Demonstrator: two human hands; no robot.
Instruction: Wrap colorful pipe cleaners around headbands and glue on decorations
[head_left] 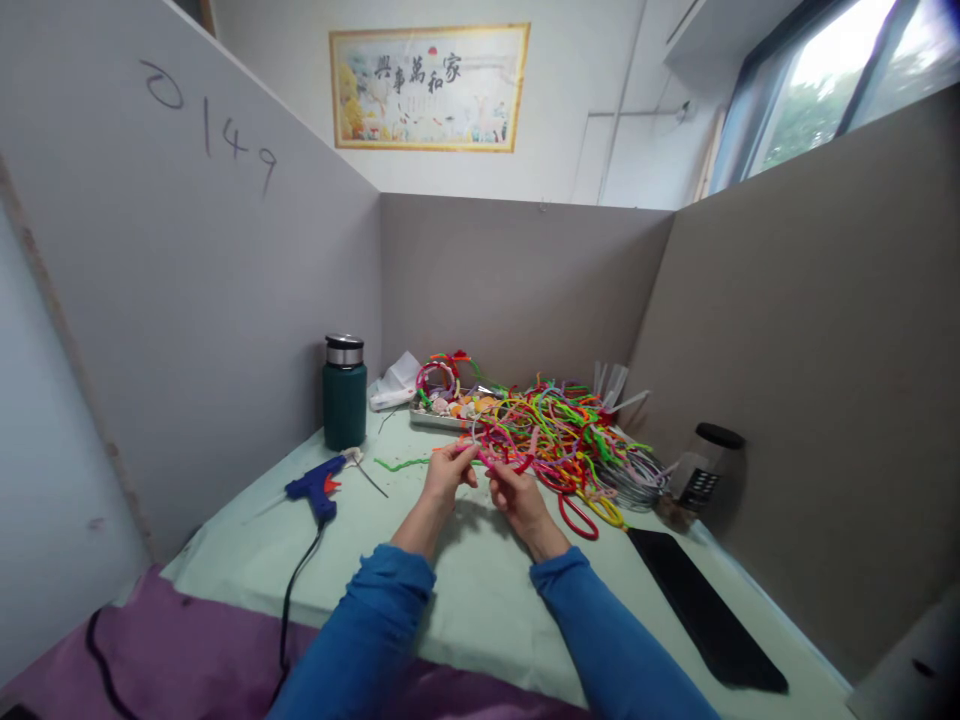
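Both hands are raised over the middle of the table, a short gap apart. My left hand has its fingers pinched on one end of a pink pipe cleaner. My right hand pinches the same pink piece from the other side. Just behind and to the right of the hands lies a tangled heap of colourful pipe cleaners. Red-handled scissors rest to the right of my right hand. A green pipe cleaner lies left of my left hand.
A blue glue gun with a black cord and a dark green bottle are on the left. A metal tray holds small pieces at the back. To the right are yellow handles, a jar and a black flat object. Partitions surround the table.
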